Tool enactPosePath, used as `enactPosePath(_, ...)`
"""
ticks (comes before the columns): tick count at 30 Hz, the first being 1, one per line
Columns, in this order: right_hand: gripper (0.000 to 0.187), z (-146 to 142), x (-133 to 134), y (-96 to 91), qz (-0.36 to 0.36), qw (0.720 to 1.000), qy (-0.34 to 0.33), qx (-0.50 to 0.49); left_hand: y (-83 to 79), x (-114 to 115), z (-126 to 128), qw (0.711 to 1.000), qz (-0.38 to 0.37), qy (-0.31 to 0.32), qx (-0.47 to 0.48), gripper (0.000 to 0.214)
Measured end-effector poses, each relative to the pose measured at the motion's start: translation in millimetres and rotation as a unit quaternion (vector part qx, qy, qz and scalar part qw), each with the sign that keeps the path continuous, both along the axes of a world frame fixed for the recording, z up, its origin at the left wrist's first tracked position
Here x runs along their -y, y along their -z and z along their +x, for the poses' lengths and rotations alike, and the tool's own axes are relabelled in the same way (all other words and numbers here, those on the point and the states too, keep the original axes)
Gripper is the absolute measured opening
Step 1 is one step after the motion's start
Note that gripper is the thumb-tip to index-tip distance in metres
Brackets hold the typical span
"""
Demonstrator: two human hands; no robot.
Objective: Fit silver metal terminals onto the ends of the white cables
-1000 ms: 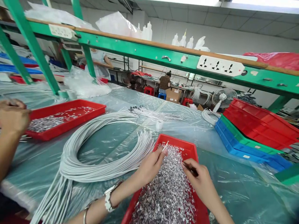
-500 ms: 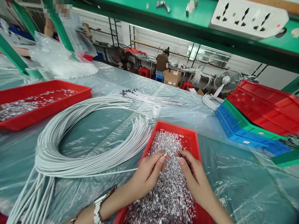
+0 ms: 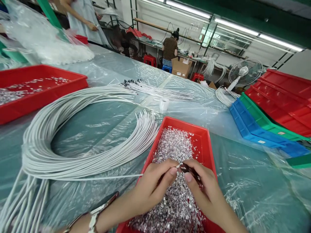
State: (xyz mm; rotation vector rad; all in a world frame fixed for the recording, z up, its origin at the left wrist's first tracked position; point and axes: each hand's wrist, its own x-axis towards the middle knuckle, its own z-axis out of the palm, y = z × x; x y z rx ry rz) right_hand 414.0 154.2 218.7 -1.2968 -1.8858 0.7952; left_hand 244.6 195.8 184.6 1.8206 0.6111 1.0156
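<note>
My left hand pinches the end of a white cable between thumb and forefinger, above a red tray of small shiny metal pieces. The cable runs off to the left, along a large coil of white cables. Facing it, my right hand has its thumb and forefinger bent close around the cable tip. Something tiny and shiny shows at its fingertips, too small to name. The two hands' fingertips nearly meet.
A second red tray with metal pieces stands left. Beyond lie a bundle of dark-tipped cables and a white roll. Stacked bins stand right. Behind are a seated person, a standing person and a fan.
My fingertips have come closer together, the right ones now at the cable's tip. The view has tilted, so the green shelf with the socket strip is out of sight.
</note>
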Motion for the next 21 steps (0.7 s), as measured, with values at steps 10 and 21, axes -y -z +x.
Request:
enactPosePath(10,0.014,-2,3,-1.5,0.012,0.999,-0.015,0.035,-1.2,0,1,0.990,0.100,-0.087,0.046,0.016)
enactPosePath(21,0.026,-5,10,3.0,0.050,0.997,0.011,0.052,-2.7,3,0,0.976,0.174,-0.123,0.034,0.012)
